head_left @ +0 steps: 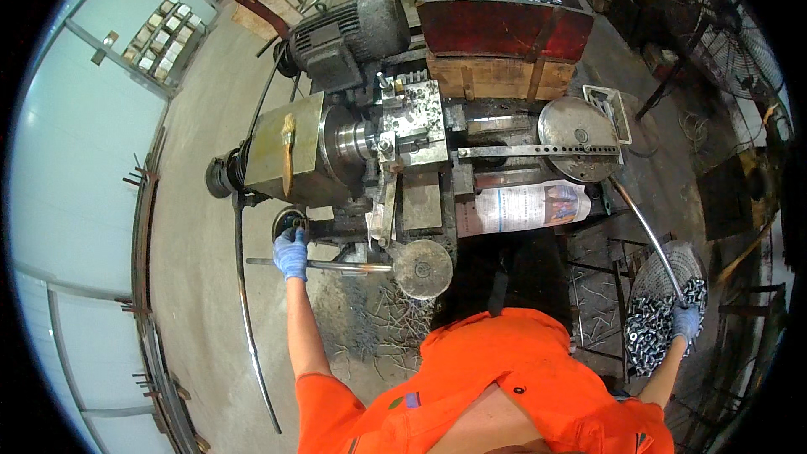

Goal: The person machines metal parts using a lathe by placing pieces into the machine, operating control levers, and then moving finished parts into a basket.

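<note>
My left hand (291, 255), in a blue glove, is closed at the lower part of a small dark handwheel (287, 217) on the front left of a lathe-like machine. A long metal rod (351, 266) runs sideways past this hand toward a round plate (423, 270). Far to the right, my right hand (686, 323), also gloved in blue, rests among small metal pieces (649, 332) heaped in a round mesh basket (664, 262). Its fingers look curled, but what they hold is hidden. The end of a slanting steel bar (646, 225) comes close to it.
Atop the headstock (290, 126) lies a brush (288, 160). Behind stand a motor (353, 38) and a red bin (504, 32) of metal pieces. A perforated bar (538, 151) meets a round disc (577, 130). Printed paper (525, 207) covers the bed's front. Metal shavings (391, 324) litter the floor.
</note>
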Demonstrator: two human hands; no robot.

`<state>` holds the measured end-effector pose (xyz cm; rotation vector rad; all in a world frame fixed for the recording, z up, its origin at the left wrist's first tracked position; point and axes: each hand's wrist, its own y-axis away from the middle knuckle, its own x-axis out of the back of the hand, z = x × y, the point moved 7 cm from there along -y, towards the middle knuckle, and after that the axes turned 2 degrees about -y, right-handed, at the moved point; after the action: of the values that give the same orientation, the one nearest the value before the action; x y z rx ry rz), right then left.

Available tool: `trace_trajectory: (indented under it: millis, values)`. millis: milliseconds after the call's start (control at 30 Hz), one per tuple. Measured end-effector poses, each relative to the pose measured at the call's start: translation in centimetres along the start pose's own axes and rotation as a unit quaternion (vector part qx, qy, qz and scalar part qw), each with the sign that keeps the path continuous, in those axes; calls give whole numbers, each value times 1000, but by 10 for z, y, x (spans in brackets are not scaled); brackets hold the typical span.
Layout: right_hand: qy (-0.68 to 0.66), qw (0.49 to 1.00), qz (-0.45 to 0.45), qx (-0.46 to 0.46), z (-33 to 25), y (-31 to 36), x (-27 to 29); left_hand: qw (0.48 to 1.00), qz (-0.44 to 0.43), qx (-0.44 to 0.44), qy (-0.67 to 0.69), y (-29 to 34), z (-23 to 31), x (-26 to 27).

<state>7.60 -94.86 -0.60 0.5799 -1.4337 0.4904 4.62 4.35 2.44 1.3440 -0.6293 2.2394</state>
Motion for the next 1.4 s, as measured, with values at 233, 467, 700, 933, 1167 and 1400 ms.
trace_trajectory:
  millis: [233, 467, 700, 933, 1167, 1400]
  values:
    - [31, 999, 16, -12, 14, -11, -13, 999, 7, -2, -33, 1, 10, 4]
    - [0, 1000, 6, 13, 17, -12, -19, 1000, -1, -8, 5, 1, 3, 0]
    - [9, 1000, 14, 17, 21, -13, -24, 1000, -2, -4, -10, -5, -4, -5]
    - [-8, 999, 5, 31, 14, -3, -19, 1000, 6, -1, -14, -4, -7, -4]
    - [-6, 1000, 17, -3, 9, 9, -9, 999, -19, 31, -15, 6, 15, 8]
    - [-52, 998, -3, 18, 17, 6, -20, 1000, 1, -5, -17, 0, 8, 1]
